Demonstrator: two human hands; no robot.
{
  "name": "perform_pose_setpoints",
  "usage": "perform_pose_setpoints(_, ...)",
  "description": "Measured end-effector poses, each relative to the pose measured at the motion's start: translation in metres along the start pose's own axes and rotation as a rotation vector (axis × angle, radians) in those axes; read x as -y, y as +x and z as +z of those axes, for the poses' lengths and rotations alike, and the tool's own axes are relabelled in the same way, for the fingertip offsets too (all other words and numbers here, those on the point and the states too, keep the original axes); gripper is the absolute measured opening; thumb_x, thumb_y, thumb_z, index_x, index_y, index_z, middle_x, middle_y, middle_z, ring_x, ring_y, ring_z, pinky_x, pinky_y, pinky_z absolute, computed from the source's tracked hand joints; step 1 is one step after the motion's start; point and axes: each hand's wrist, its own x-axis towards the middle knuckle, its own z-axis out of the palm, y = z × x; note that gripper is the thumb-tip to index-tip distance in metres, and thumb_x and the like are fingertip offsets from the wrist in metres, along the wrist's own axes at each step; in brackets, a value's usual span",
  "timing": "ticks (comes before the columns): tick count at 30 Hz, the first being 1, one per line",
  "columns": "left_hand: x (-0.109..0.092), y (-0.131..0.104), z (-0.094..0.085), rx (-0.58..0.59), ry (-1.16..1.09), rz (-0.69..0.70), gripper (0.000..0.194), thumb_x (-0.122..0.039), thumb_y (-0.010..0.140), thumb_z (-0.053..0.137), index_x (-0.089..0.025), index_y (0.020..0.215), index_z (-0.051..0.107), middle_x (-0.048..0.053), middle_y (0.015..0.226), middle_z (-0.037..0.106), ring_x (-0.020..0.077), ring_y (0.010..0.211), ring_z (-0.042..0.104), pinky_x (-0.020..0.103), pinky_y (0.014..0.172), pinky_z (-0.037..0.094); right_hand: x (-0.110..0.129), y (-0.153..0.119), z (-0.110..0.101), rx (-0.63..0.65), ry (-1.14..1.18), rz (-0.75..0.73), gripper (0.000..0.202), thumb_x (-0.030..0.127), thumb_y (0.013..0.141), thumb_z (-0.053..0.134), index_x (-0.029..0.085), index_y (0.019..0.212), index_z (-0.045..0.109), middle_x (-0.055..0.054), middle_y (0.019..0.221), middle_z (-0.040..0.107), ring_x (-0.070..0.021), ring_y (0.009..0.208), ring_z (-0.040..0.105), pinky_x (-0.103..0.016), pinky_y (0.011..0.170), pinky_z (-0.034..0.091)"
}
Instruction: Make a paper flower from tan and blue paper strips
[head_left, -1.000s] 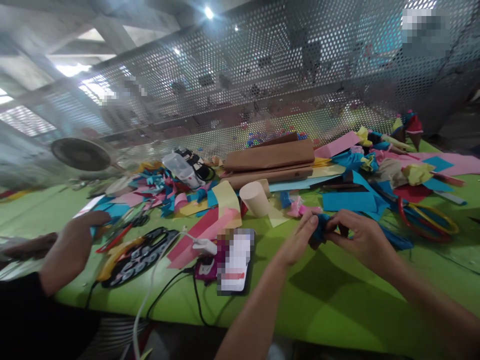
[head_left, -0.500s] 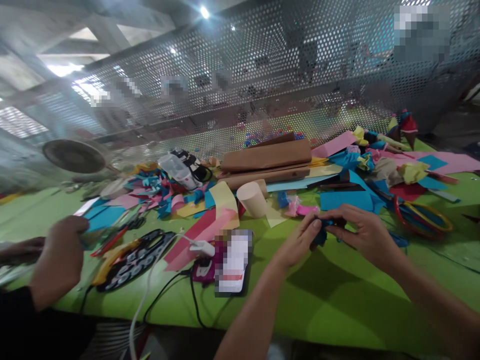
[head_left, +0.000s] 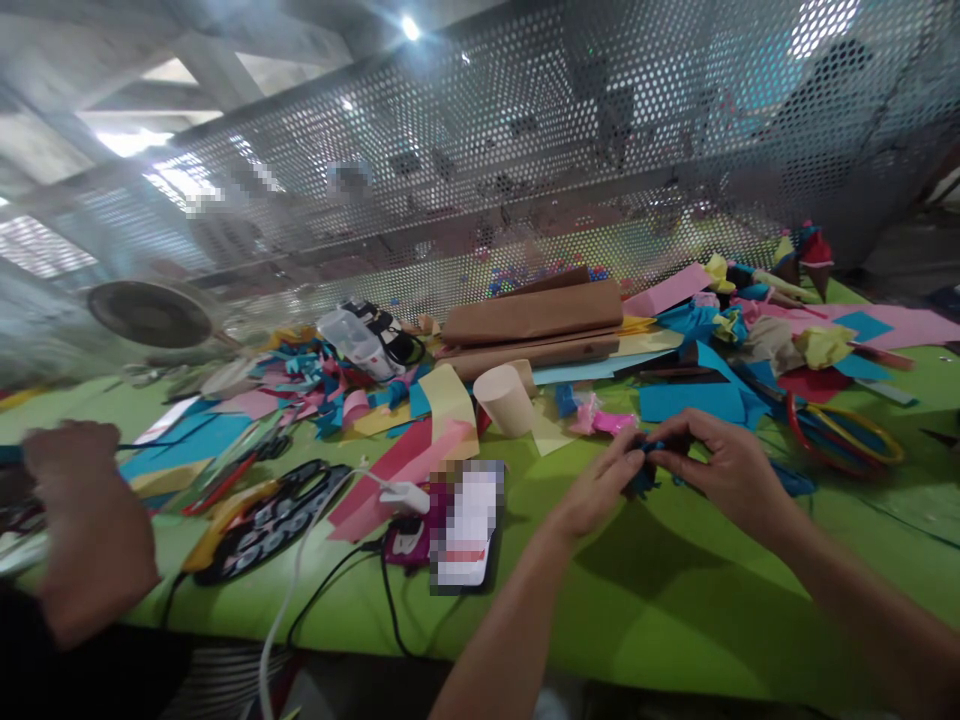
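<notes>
My left hand and my right hand come together above the green table, both closed on a small piece of crumpled dark blue paper. Fingertips of both hands pinch it from either side, and part of it is hidden behind them. Just beyond my left hand lies a bright pink piece beside a pale pink crumpled scrap. A flat blue sheet rests behind my right hand. Scissors with red and yellow handles lie to its right.
Left of my forearm lie a phone, a purple power strip with cables, and a yellow-handled tool on a black tray. A paper roll and brown paper rolls sit farther back. A co-worker's arm reaches in at left.
My hands stay in nearly the same place, with the fingers shifting slightly on the blue paper. The co-worker's hand has moved left, uncovering more blue and tan paper.
</notes>
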Motion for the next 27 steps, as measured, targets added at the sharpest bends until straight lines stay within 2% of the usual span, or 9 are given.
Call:
perform_pose_setpoints(3, 0.003, 0.001, -0.003, 0.087, -0.021, 0.040, 0.065, -0.057, 0.091, 0.053, -0.019, 0.144, 0.050, 0.013, 0.149, 0.051, 0.0331, 0.140, 0.042, 0.045, 0.116, 0.033, 0.001, 0.001, 0.000, -0.018, -0.005, 0.001, 0.024, 0.045, 0.087, 0.073, 0.021, 0.088, 0.070, -0.002, 0.074, 0.070, -0.0173, 0.065, 0.066, -0.029, 0.060, 0.054)
perform_pose_setpoints(7, 0.002, 0.002, -0.004, 0.099, -0.009, 0.047, 0.057, -0.046, 0.089, 0.054, -0.020, 0.139, 0.051, 0.011, 0.144, 0.053, 0.0308, 0.137, 0.042, 0.042, 0.114, 0.033, 0.003, 0.002, 0.000, -0.039, 0.006, 0.028, 0.029, 0.049, 0.087, 0.072, 0.021, 0.086, 0.068, -0.003, 0.072, 0.069, -0.0171, 0.063, 0.065, -0.029, 0.058, 0.053)
perform_pose_setpoints(10, -0.003, 0.002, -0.002, 0.131, 0.001, 0.078, 0.044, -0.040, 0.088, 0.055, -0.020, 0.127, 0.056, 0.010, 0.129, 0.058, 0.0283, 0.124, 0.048, 0.040, 0.106, 0.039, 0.002, 0.001, 0.001, -0.047, 0.025, 0.034, 0.028, 0.048, 0.086, 0.072, 0.021, 0.085, 0.067, -0.002, 0.072, 0.068, -0.0169, 0.063, 0.064, -0.029, 0.058, 0.053)
perform_pose_setpoints(15, -0.008, 0.003, -0.001, 0.073, -0.008, 0.073, 0.033, -0.039, 0.089, 0.054, -0.021, 0.116, 0.057, 0.006, 0.105, 0.056, 0.0210, 0.100, 0.050, 0.032, 0.089, 0.043, 0.001, -0.002, 0.000, -0.034, 0.104, 0.083, 0.031, 0.046, 0.085, 0.075, 0.021, 0.104, 0.067, -0.005, 0.088, 0.071, -0.0199, 0.076, 0.067, -0.031, 0.066, 0.056)
perform_pose_setpoints(18, -0.008, 0.003, -0.002, 0.011, -0.010, 0.070, 0.030, -0.037, 0.090, 0.051, -0.021, 0.115, 0.056, 0.004, 0.101, 0.053, 0.0178, 0.091, 0.049, 0.028, 0.080, 0.043, 0.003, -0.003, -0.002, -0.052, 0.114, 0.116, 0.028, 0.046, 0.086, 0.074, 0.022, 0.096, 0.063, -0.003, 0.081, 0.068, -0.0185, 0.072, 0.065, -0.029, 0.061, 0.052)
perform_pose_setpoints(20, -0.007, 0.004, -0.002, -0.022, -0.031, 0.087, 0.032, -0.038, 0.089, 0.052, -0.022, 0.118, 0.054, 0.005, 0.105, 0.053, 0.0176, 0.092, 0.049, 0.027, 0.080, 0.043, 0.006, -0.004, -0.002, 0.019, 0.051, 0.088, 0.024, 0.044, 0.087, 0.072, 0.022, 0.088, 0.064, -0.002, 0.076, 0.066, -0.0174, 0.069, 0.063, -0.028, 0.060, 0.050)
perform_pose_setpoints(23, -0.006, 0.004, -0.001, -0.035, -0.076, 0.130, 0.033, -0.037, 0.089, 0.054, -0.023, 0.118, 0.052, 0.004, 0.109, 0.052, 0.0180, 0.097, 0.049, 0.027, 0.083, 0.043, 0.009, -0.004, 0.000, 0.122, -0.080, -0.004, 0.016, 0.037, 0.089, 0.072, 0.022, 0.093, 0.070, -0.002, 0.078, 0.067, -0.0175, 0.069, 0.062, -0.029, 0.061, 0.049)
perform_pose_setpoints(27, -0.004, 0.006, -0.001, 0.020, -0.147, 0.150, 0.032, -0.035, 0.089, 0.055, -0.024, 0.119, 0.049, 0.003, 0.106, 0.049, 0.0152, 0.088, 0.048, 0.026, 0.078, 0.043, 0.007, -0.005, 0.004, 0.109, -0.175, -0.130, 0.008, 0.022, 0.092, 0.065, 0.023, 0.094, 0.073, -0.002, 0.080, 0.066, -0.0178, 0.072, 0.063, -0.028, 0.063, 0.049)
